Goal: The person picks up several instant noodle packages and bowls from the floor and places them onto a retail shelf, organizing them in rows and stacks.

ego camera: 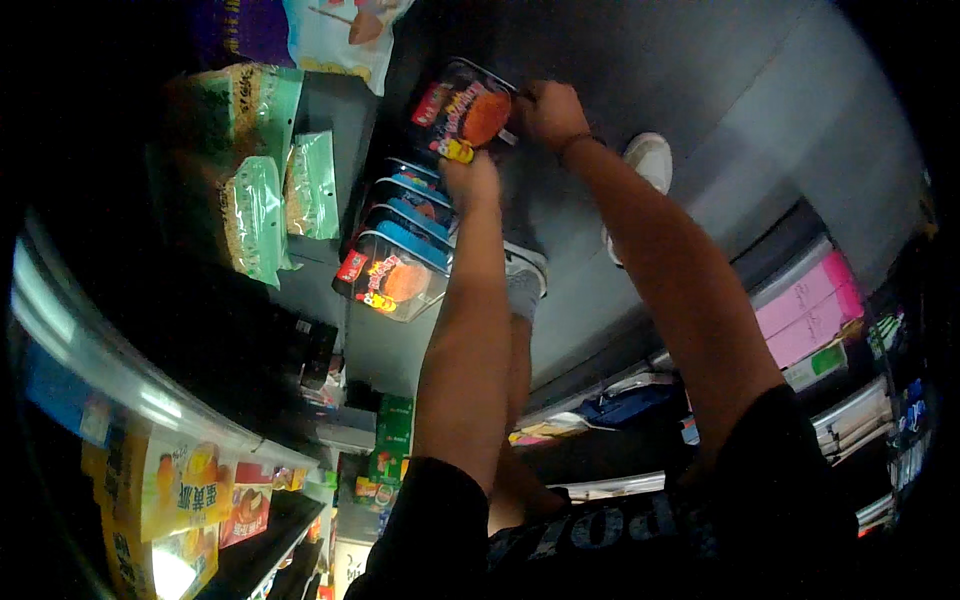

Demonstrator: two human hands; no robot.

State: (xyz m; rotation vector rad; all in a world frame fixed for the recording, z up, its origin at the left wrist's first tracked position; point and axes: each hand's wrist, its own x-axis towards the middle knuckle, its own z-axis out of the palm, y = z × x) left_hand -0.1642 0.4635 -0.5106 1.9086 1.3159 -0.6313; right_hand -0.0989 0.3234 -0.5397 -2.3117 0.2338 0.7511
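Note:
Both hands hold a black packaged food tray with a round orange-brown food picture (469, 109) near the top centre. My left hand (472, 180) grips its lower edge, and my right hand (553, 112) has its fingers at the right edge. Just below stands a row of several similar packs, mostly showing blue edges (412, 217). The nearest pack in that row, a black one with a red label (394, 277), leans with its printed face up. My left forearm passes beside the row and hides part of its right side.
Green snack bags (259, 217) lie left of the row, with a smaller green bag (311, 184) beside them. Shelves with yellow packages (187, 487) rise at lower left. Pink boxes (806, 296) sit on a low shelf at right. White shoes (649, 161) stand on the grey floor.

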